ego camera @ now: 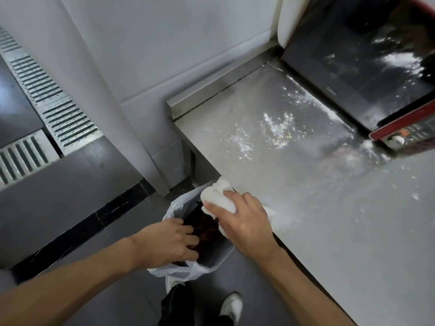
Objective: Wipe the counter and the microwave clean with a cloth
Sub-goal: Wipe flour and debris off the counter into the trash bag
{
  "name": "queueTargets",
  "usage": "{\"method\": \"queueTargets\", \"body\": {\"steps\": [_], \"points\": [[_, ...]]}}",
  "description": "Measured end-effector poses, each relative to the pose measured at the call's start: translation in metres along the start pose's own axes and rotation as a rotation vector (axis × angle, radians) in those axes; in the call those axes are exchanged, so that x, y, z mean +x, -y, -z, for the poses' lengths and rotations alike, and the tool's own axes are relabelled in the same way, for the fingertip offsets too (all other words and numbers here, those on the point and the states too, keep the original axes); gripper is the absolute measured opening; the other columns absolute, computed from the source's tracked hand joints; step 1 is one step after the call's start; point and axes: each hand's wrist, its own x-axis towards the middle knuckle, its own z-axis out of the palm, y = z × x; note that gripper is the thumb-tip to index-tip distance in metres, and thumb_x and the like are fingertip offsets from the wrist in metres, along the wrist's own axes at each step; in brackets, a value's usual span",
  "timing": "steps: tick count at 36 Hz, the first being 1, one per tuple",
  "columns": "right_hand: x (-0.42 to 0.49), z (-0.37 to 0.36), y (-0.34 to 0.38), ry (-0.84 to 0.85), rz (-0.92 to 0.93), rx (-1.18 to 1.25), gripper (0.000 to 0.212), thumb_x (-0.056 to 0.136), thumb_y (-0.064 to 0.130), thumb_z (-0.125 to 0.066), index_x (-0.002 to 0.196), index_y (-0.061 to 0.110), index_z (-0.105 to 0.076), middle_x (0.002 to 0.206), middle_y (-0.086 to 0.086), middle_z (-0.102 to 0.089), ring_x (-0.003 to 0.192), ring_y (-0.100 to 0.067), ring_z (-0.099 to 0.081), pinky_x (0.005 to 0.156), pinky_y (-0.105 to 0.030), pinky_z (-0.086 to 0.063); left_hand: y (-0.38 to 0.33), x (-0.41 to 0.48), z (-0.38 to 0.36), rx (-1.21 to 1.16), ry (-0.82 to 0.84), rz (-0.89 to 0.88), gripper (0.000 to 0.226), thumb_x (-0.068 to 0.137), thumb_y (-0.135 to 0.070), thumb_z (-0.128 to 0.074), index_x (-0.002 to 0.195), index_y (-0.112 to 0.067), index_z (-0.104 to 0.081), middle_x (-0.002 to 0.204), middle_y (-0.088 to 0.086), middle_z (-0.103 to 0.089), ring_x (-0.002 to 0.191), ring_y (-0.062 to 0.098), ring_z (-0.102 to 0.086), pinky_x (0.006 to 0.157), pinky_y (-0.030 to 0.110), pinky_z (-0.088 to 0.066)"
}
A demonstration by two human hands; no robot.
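Note:
A white cloth (217, 196) is bunched in my right hand (244, 222) at the counter's left edge, partly over a bin. The steel counter (306, 184) is dusted with white powder and flecks, thickest near the microwave. The dark microwave (367, 67) with a red trim stands at the back right, its glass door smeared with white powder. My left hand (169, 243) grips the rim of the bin (211, 257), which is lined with a clear plastic bag and holds dark scraps.
A grey wall runs behind the counter, with a steel upstand (219, 88) along it. Metal floor grates (47, 95) lie at the left. My shoes (231, 307) stand on the dark floor below the bin.

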Motion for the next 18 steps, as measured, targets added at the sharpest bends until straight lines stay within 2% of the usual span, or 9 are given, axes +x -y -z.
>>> {"method": "queueTargets", "body": {"steps": [4,7,11,14,18], "points": [[0.0,0.004,0.001,-0.052,-0.096,0.046,0.046,0.093,0.019,-0.069,0.136,0.032,-0.063,0.124,-0.015,-0.064,0.089,-0.028,-0.058,0.076,-0.04,-0.052,0.012,-0.004,0.003,0.007,0.008,-0.044,0.02,0.087,-0.029,-0.072,0.099,-0.037,-0.058,0.093,-0.014,-0.058,0.082,0.012,-0.054,0.068,0.026,-0.049],[0.001,0.006,-0.006,-0.102,-0.241,0.114,0.048,0.097,0.026,-0.065,0.144,0.03,-0.054,0.132,-0.009,-0.058,0.099,-0.027,-0.056,0.083,-0.039,-0.051,0.025,-0.009,0.004,0.029,0.023,-0.093,0.016,0.089,-0.034,-0.069,0.098,-0.04,-0.057,0.096,-0.016,-0.056,0.085,0.01,-0.054,0.069,0.025,-0.046],[0.001,0.021,-0.026,-0.176,-0.415,0.136,0.049,0.097,0.029,-0.063,0.145,0.025,-0.056,0.134,-0.007,-0.055,0.108,-0.025,-0.054,0.092,-0.03,-0.044,0.04,-0.014,0.011,0.081,0.058,-0.174,0.012,0.093,-0.037,-0.064,0.093,-0.039,-0.052,0.095,-0.017,-0.054,0.086,0.01,-0.053,0.073,0.026,-0.045],[0.003,0.036,-0.052,-0.212,-0.505,0.118,0.049,0.096,0.027,-0.064,0.145,0.021,-0.057,0.13,-0.007,-0.054,0.109,-0.026,-0.054,0.091,-0.035,-0.046,0.048,-0.014,0.016,0.119,0.071,-0.229,0.009,0.096,-0.038,-0.061,0.092,-0.039,-0.053,0.094,-0.015,-0.054,0.086,0.012,-0.051,0.078,0.028,-0.048],[0.006,0.053,-0.105,-0.246,-0.64,0.031,0.049,0.096,0.033,-0.058,0.143,0.021,-0.058,0.127,-0.009,-0.055,0.108,-0.029,-0.054,0.087,-0.04,-0.05,0.057,-0.01,0.018,0.144,0.085,-0.294,0.011,0.095,-0.032,-0.059,0.089,-0.038,-0.052,0.092,-0.014,-0.052,0.087,0.013,-0.049,0.082,0.028,-0.049]]}}
